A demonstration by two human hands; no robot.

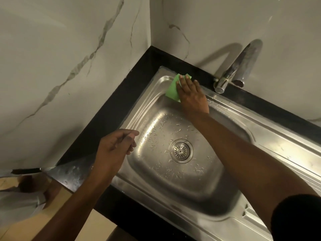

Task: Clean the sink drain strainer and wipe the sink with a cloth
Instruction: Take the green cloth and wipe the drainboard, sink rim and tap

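A steel sink [149, 105] is set into a black counter. Water drops dot its basin. The round drain strainer [181, 150] sits in place at the basin's middle. My right hand [191, 94] lies flat on a green cloth [172, 90], pressing it on the sink's far rim near the back left corner. My left hand [114, 148] hovers over the sink's left rim with its fingers loosely curled and nothing in it.
A chrome tap [232, 73] arches from the back wall, its spout just right of my right hand. A ribbed drainboard [278, 145] stretches to the right. Marble-look walls close the corner. The black counter [121, 94] borders the sink.
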